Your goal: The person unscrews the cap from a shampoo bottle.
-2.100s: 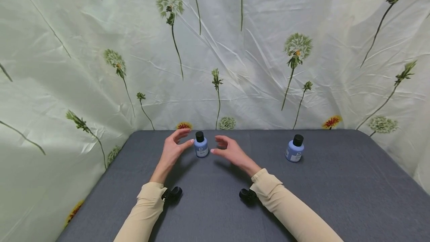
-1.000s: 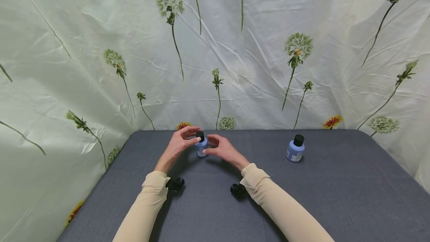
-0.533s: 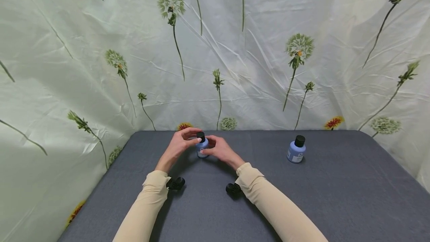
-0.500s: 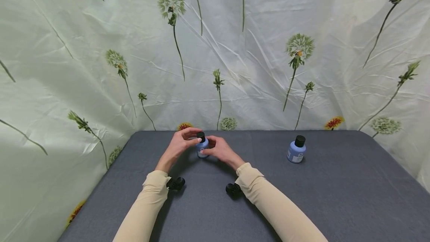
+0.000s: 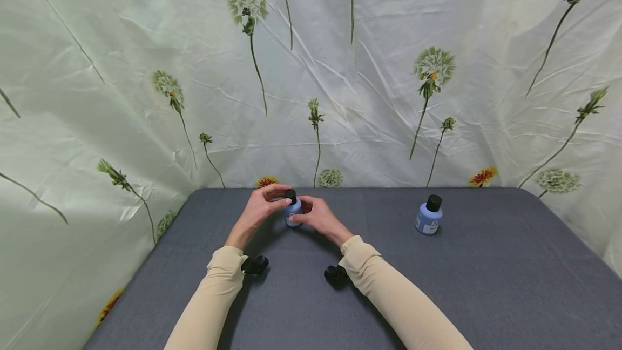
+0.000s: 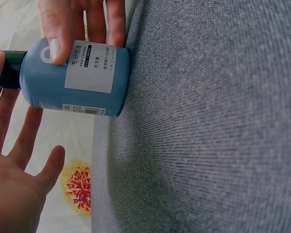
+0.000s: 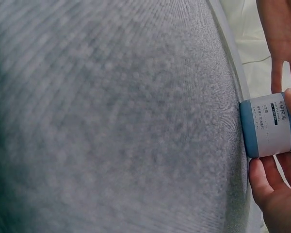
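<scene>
A small blue shampoo bottle (image 5: 293, 208) with a black cap (image 5: 290, 194) stands upright on the dark grey table, near its back edge. My left hand (image 5: 257, 210) reaches from the left and pinches the cap between thumb and fingers. From the right, my right hand (image 5: 324, 219) grips the body, its thumb across the front. In the left wrist view the white printed label on the bottle (image 6: 43, 87) faces the camera, and some left fingers are spread behind it. The right wrist view shows right fingers (image 7: 262, 179) along the bottle's lower side (image 7: 250, 128).
A second blue shampoo bottle (image 5: 428, 219) with a black cap stands upright farther right on the grey tabletop (image 5: 466, 285). A pale curtain (image 5: 359, 69) printed with dandelions hangs right behind the table.
Both hands have closed in on the bottle from either side, the left onto the cap, the right onto the body. Over the last half second they hold almost still.
</scene>
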Demonstrator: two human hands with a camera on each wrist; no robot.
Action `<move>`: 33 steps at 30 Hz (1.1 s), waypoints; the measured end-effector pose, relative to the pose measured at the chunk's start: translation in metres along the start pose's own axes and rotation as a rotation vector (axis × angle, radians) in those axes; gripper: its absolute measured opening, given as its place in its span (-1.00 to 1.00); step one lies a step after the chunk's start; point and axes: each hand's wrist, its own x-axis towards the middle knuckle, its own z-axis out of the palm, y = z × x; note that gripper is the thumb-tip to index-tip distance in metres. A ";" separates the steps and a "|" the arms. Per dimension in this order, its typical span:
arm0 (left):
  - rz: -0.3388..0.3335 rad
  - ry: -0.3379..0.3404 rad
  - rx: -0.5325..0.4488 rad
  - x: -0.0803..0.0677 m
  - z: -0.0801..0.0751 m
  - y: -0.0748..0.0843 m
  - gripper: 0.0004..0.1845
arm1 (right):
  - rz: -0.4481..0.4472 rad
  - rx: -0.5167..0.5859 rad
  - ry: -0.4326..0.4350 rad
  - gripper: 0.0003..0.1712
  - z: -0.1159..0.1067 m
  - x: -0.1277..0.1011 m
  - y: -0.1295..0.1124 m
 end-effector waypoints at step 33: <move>0.107 -0.004 0.015 -0.005 0.012 0.009 -0.59 | -0.024 -0.043 -0.053 -0.40 -0.019 -0.023 -0.012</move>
